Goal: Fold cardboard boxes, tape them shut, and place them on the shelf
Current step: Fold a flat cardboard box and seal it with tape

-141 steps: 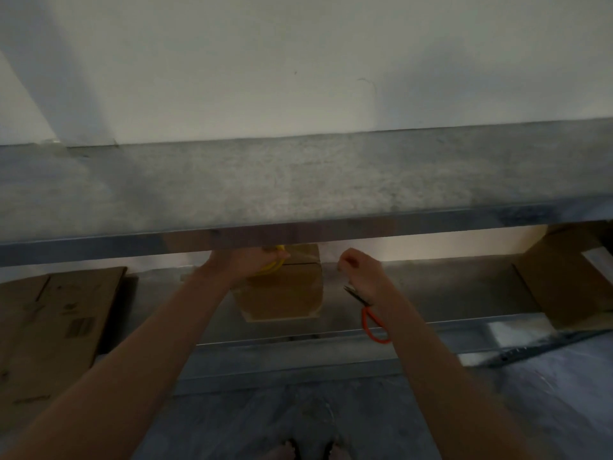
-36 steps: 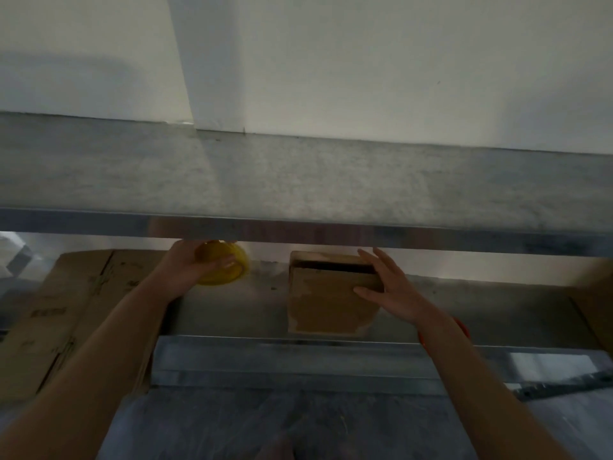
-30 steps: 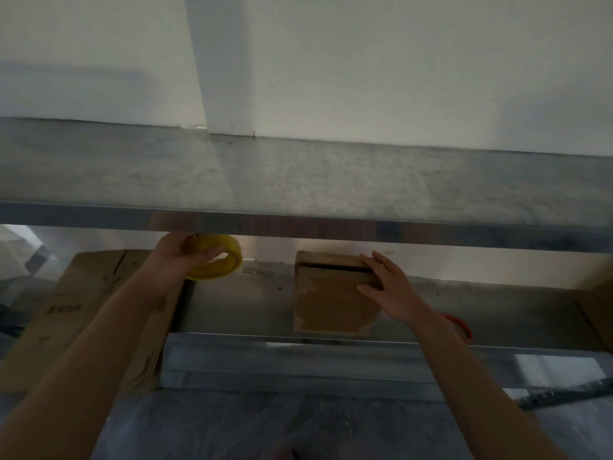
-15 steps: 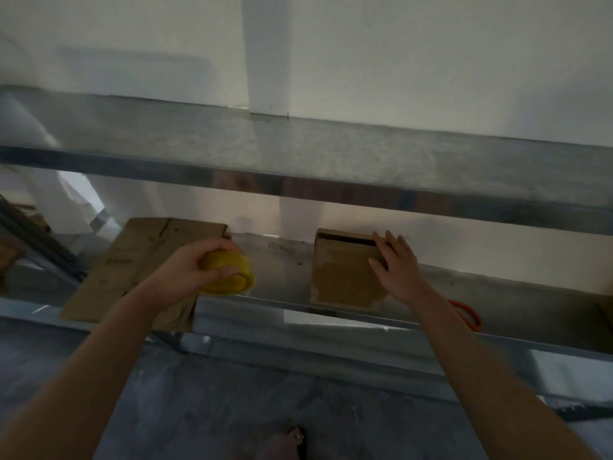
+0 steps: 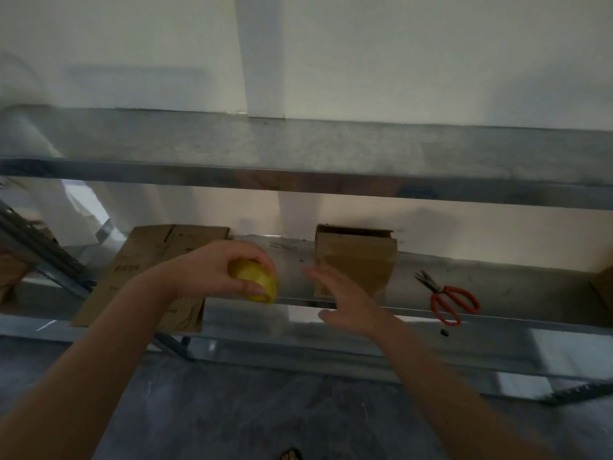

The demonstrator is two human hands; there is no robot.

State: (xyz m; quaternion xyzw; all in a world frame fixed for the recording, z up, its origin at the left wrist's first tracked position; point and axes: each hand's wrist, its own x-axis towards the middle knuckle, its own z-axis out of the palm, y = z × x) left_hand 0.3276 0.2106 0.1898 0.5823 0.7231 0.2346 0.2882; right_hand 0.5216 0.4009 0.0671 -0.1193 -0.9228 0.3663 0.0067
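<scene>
A small folded cardboard box [image 5: 356,260] stands on the lower metal shelf [image 5: 497,293], near the back wall. My left hand [image 5: 212,270] grips a yellow tape roll [image 5: 257,283] in front of the shelf's edge, left of the box. My right hand [image 5: 341,300] hovers just in front of the box with fingers spread and straight, holding nothing. Red-handled scissors [image 5: 447,302] lie on the shelf to the right of the box.
A stack of flattened cardboard boxes [image 5: 152,260] lies at the shelf's left end. An upper metal shelf [image 5: 298,154] runs across above. A brown box corner [image 5: 603,287] shows at the far right. Grey floor lies below, with a foot [image 5: 290,454] at the bottom edge.
My right hand has come off the box and pulled back toward me. My left hand has carried the tape roll rightward, closer to the box. The scissors are now uncovered.
</scene>
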